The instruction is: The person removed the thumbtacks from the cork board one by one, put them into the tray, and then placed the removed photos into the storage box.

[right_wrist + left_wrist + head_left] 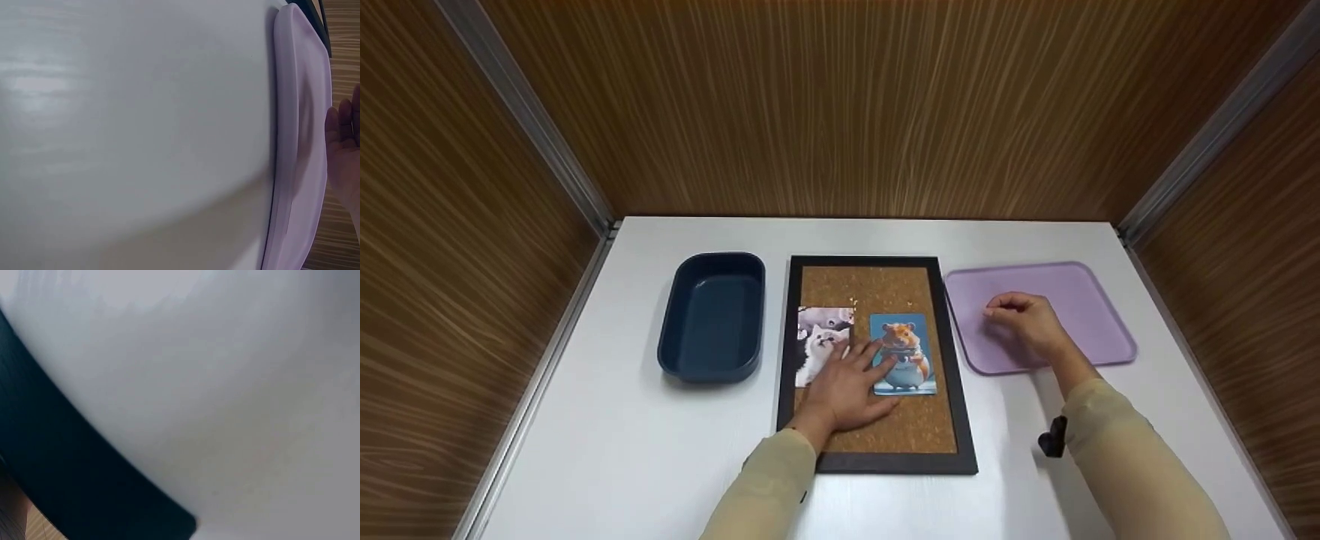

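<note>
The fingers (877, 373) of the left hand (840, 397) lie spread and nearly straight; those of the right hand (1031, 322) bend in toward the thumb above the purple tray, and we cannot tell whether their tips pinch anything small. Wood-grain panels (810, 112) enclose the white table (577, 450), whose near edge is cut off. Between the arms we see the black-framed cork board (877, 463), its lower left corner hidden by a wrist. Just right of it lies the purple tray (1072, 292), partly covered by the right hand; left, apart, stands the dark blue tub (709, 322). On the cork, the kitten card (817, 330) loses its lower right part under the left hand, while two fingertips overlap the left side of the hamster card (911, 360). Above the cards are tiny pale specks (853, 301) we cannot identify. The left wrist view offers only a blurred dark edge (90, 467), its owner unclear to us.
</note>
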### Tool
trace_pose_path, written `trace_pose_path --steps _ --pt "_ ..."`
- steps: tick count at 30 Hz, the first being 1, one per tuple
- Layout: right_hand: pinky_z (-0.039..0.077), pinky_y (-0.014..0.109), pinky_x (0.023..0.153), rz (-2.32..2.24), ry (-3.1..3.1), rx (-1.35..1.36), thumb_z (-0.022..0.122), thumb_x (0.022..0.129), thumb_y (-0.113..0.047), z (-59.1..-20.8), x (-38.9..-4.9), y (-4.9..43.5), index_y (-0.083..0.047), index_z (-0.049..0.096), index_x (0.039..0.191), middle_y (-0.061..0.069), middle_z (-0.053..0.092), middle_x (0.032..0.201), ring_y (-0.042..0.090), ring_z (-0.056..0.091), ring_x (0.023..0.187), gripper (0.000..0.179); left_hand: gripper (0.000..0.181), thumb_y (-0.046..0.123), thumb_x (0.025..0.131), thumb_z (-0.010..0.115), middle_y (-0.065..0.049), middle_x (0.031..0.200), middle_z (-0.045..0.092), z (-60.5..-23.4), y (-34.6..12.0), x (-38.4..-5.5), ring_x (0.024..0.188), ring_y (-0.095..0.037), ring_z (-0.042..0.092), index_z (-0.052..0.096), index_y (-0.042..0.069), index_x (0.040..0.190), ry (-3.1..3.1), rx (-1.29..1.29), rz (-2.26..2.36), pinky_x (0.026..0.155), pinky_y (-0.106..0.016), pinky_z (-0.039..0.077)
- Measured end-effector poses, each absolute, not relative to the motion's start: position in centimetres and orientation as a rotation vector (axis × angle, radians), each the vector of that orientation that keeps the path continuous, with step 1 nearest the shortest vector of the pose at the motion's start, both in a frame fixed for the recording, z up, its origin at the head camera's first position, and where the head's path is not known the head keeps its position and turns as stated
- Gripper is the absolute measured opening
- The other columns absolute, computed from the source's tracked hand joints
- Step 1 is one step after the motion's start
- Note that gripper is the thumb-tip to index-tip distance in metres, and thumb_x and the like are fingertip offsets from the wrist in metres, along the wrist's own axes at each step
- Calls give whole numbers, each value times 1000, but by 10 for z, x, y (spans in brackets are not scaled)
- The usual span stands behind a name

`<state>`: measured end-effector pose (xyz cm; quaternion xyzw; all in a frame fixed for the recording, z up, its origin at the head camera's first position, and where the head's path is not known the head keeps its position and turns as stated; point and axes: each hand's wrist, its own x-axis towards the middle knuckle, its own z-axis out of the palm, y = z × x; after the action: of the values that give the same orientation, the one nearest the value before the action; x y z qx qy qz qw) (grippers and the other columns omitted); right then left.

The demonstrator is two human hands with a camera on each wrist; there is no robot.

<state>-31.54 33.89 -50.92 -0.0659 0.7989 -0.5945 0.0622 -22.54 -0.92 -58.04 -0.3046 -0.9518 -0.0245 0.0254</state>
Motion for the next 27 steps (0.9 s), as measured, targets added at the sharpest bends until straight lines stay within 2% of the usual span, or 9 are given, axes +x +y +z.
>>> trace_pose_path --steps 9,12,16,22,27 --pt "52 26 72 -1880 2326 -172 70 84 7 -515 -315 343 23 60 99 27 67 92 17 63 80 24 76 78 88 24 0 158 30 -580 -9 -226 142 -24 31 34 37 151 -2934 -943 -82 113 -51 23" --pt "53 24 70 -1922 2293 -142 70 83 9 -517 -315 343 24 59 99 28 66 92 17 62 79 24 75 78 88 24 0 158 30 -580 -9 -226 142 -23 30 33 38 151 -2936 -942 -85 114 -51 22" --pt "51 19 69 -1889 2330 -129 72 83 6 -518 -314 344 22 61 98 29 66 93 17 63 79 24 76 78 88 22 1 158 29 -580 -8 -225 143 -23 29 32 38 152 -2943 -937 -70 114 -51 22" --pt "51 19 71 -1834 2371 -133 73 84 3 -517 -312 344 18 64 97 32 65 96 18 62 82 22 76 79 88 19 2 159 26 -580 -9 -225 144 -22 27 29 39 153 -2959 -935 -32 115 -51 20" --pt "50 19 70 -1843 2374 -171 71 85 4 -526 -314 348 15 66 94 27 68 93 16 63 81 15 77 79 88 18 2 160 25 -580 -9 -224 144 -22 26 28 39 153 -2969 -937 -24 115 -51 20"
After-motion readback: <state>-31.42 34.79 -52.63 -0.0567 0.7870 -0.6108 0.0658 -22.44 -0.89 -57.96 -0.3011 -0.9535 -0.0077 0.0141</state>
